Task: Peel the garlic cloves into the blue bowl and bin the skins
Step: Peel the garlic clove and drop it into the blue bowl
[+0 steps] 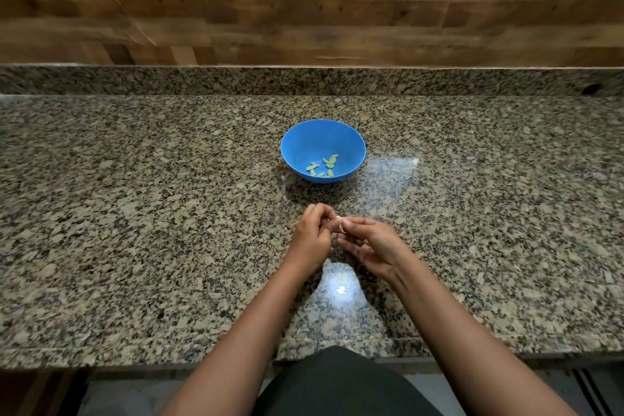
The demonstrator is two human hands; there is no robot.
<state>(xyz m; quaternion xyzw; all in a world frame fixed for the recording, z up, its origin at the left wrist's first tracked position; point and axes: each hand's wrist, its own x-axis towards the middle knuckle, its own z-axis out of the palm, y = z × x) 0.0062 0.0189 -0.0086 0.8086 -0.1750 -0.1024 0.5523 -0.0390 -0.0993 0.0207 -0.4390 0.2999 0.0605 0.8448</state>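
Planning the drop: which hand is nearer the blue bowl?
Left. The left hand is on the near side of the blue bowl; the right hand is slightly farther back and off to the right.

A blue bowl [320,138] stands upright on the speckled worktop [135,213], with several pale peeled garlic cloves [322,167] scattered at its bottom. Nearer the person, a whitish clove [338,223] is pinched between the left hand [312,236] and right hand [368,243].

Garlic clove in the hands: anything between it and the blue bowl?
Nothing visible. The garlic clove is pinched between the left hand and right hand over the counter. Only bare granite lies between it and the blue bowl beyond, whose open top holds just a few peeled cloves.
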